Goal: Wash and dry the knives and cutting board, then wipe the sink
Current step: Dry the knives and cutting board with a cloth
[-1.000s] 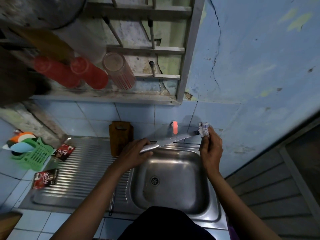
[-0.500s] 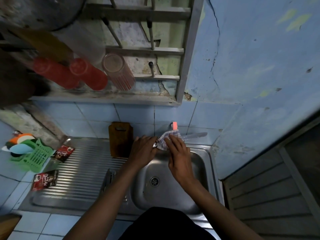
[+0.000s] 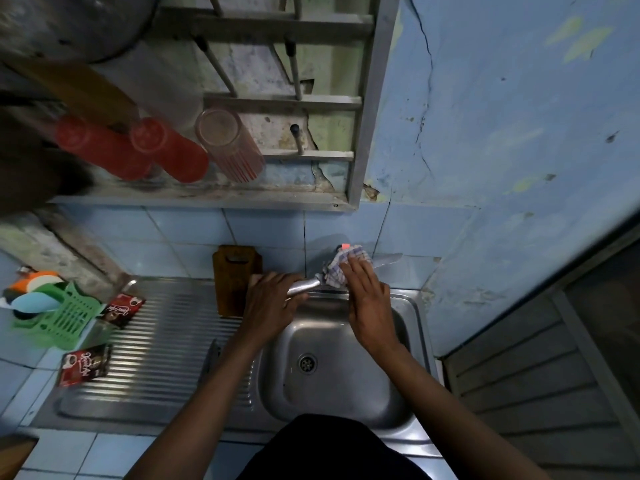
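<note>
My left hand grips the steel handle of a knife above the back rim of the sink. The blade points right, and its tip shows beyond my right hand. A checked cloth is wrapped around the middle of the blade, and my right hand holds it there. A brown wooden cutting board leans upright against the tiled wall behind my left hand. A second knife lies on the ribbed drainboard, partly hidden by my left forearm.
Two red sachets lie on the drainboard's left side beside a green basket holding sponges. A wall rack above carries red cups and a clear glass. The blue wall closes in at the right.
My right hand brought the cloth from the blade's tip to near the handle, then slid it rightward along the blade to the middle. My left hand keeps the handle.
</note>
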